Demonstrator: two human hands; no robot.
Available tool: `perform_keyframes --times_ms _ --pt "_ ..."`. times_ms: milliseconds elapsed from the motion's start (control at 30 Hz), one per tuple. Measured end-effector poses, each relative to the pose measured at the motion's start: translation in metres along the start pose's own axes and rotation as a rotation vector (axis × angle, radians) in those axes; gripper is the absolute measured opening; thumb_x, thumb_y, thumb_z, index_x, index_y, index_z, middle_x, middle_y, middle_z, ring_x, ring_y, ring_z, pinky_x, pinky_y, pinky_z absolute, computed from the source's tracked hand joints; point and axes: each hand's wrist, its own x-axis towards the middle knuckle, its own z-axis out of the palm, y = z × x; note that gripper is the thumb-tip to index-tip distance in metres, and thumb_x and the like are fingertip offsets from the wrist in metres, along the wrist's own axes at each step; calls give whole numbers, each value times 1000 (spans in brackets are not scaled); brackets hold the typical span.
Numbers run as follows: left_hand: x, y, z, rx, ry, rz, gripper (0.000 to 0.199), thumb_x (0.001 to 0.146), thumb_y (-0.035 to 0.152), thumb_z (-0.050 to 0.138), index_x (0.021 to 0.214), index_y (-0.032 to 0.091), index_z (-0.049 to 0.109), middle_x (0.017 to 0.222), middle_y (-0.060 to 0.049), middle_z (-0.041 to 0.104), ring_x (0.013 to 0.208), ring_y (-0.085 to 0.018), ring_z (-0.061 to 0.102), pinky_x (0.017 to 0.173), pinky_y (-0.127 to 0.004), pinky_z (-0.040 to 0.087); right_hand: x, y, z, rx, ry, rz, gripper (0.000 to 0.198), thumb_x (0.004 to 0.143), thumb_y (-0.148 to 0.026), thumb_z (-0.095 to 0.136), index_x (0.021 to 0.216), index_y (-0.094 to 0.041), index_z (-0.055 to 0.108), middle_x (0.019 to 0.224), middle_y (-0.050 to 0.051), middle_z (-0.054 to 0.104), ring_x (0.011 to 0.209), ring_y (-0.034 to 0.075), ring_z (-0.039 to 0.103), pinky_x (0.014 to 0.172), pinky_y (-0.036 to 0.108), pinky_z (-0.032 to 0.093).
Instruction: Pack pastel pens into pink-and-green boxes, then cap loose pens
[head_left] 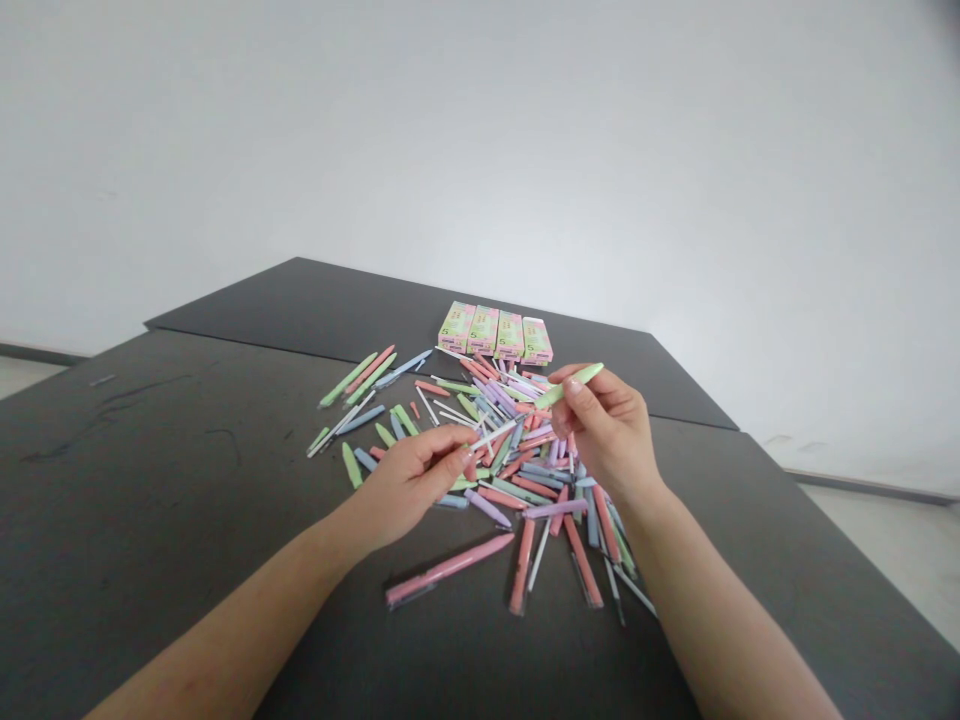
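Note:
Between the thumb and fingers of my left hand point(420, 475) is a thin white pen refill point(495, 434), its dark tip pointing up and right. My right hand point(611, 425) pinches a light green pen barrel point(574, 384) whose lower left end is close to the refill's tip; whether they touch I cannot tell. Below both hands lies a loose pile of pen parts point(532, 480) in pink, green, blue and purple, mixed with white refills. A whole pink pen point(450, 570) rests in front of the pile, nearest to me.
Several small pink and green boxes point(483, 330) stand in a row behind the pile. To the left, assembled-looking green, pink and blue pens point(371, 378) lie side by side. The dark table point(150, 480) has a seam across it, and a white wall point(480, 150) rises behind.

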Motion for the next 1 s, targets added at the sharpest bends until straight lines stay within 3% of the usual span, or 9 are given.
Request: perform_keyframes --times_ms 133,267,400,500,600,800,1000 --pt "1 0 0 -17 -11 -26 25 93 35 46 90 15 61 58 6 44 51 -9 39 50 -21 31 3 -2 0 98 56 14 19 85 -38 67 87 -19 68 52 -5 52 44 9 45 43 22 35" --pt "1 0 -1 -40 -18 -26 25 92 35 46 88 15 61 59 5 46 51 -9 38 51 -22 30 7 -4 3 257 162 21 22 85 -36 63 72 -19 60 64 -2 51 54 10 49 47 22 41" --pt "0 2 0 -77 3 -38 25 92 35 47 85 15 61 58 6 45 50 -9 37 51 -22 30 7 -2 12 336 76 133 18 84 -30 57 71 -18 55 67 -2 50 56 10 49 52 24 44" --pt "0 2 0 -101 11 -35 24 91 35 49 85 15 61 59 5 47 49 -8 37 50 -22 29 0 4 20 342 -38 219 7 80 -25 57 78 -19 59 61 -5 44 47 8 36 44 22 38" --pt "0 1 0 -119 13 -31 24 91 35 50 86 15 61 66 3 53 49 -8 37 50 -22 29 -9 12 26 309 -112 207 14 81 -27 60 91 -18 66 57 -7 40 44 6 29 40 21 33" --pt "2 -1 0 -104 0 -5 23 92 34 49 87 16 62 67 3 53 50 -7 38 50 -22 30 -17 23 30 44 -119 131 19 87 -35 65 92 -17 70 47 -7 44 37 6 39 38 20 31" --pt "0 -5 0 -128 -61 5 24 94 33 48 99 16 63 77 0 57 55 -8 41 52 -22 33 -15 22 31 59 -58 102 20 87 -37 66 84 -17 69 49 -6 48 37 5 40 37 20 34"
